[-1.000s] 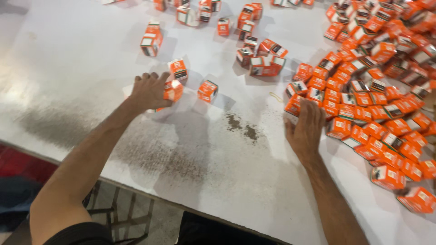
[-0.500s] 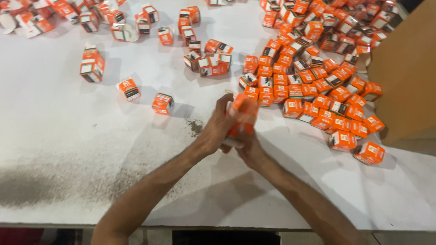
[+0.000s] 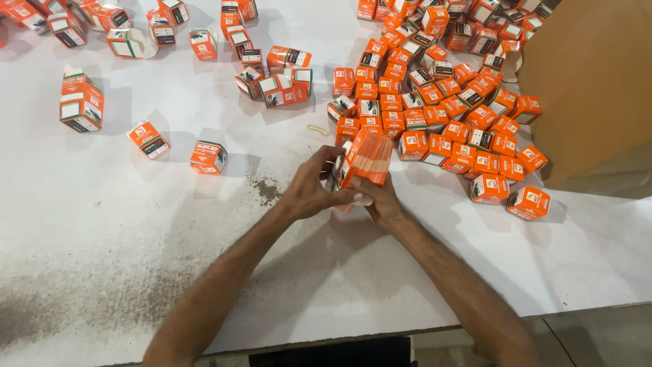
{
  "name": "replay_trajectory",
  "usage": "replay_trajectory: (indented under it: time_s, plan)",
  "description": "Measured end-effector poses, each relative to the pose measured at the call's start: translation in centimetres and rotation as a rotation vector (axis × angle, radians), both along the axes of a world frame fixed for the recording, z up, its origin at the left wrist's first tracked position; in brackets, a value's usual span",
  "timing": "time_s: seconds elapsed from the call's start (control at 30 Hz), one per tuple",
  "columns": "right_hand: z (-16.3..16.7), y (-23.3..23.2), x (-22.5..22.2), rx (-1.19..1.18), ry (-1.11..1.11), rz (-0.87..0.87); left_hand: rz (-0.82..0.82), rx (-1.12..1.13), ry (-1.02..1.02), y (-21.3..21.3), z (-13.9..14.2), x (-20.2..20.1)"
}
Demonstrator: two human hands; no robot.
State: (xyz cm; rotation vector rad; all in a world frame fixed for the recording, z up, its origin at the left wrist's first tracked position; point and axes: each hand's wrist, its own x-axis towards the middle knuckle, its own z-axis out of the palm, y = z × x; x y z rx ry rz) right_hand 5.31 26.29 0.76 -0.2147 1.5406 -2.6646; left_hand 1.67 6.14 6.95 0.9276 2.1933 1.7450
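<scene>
The stack of flat orange cartons stood tilted between both hands, the left hand clasping its near side and the right hand gripping underneath.

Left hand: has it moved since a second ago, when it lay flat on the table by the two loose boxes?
Yes. The left hand has come right, away from those loose boxes, to meet the right hand on a stack of flat cartons.

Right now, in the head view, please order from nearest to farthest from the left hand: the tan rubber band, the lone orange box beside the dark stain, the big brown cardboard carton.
1. Tan rubber band, just above the left hand.
2. Lone orange box, leftward.
3. Big brown cardboard carton, far right.
</scene>
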Motion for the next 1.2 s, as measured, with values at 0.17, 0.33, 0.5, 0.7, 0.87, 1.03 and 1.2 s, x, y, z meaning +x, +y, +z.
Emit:
replay_trajectory:
  time_s: [0.17,0.33,0.5,0.7,0.87,1.03,1.2]
  plan:
    - [1.6,0.1,-0.1,-0.06,-0.031,0.028,-0.097,0.298,-0.304,-1.2,-0.3,-1.5]
    - [1.8,0.3,0.0,-0.03,0.016,0.014,-0.082,0.233,-0.154,-0.4,-0.5,-0.6]
    - [2.1,0.1,0.5,0.079,0.036,-0.087,0.286,-0.214,0.526,1.7,-0.1,2.1]
    - [2.1,0.4,0.2,0.374,0.333,-0.331,0.307,-0.299,0.42,1.4,0.2,1.1]
    - [4.1,5.3,-0.2,0.296,0.22,-0.578,0.21,-0.314,0.782,-1.8,-0.5,0.1]
    - [6.2,7.0,0.7,0.214,0.263,-0.584,0.061,-0.384,1.289,-1.6,-1.1,0.1]
    - [7.4,6.4,1.2,0.244,0.116,-0.476,0.131,0.178,0.485,-0.7,-1.0,1.3]
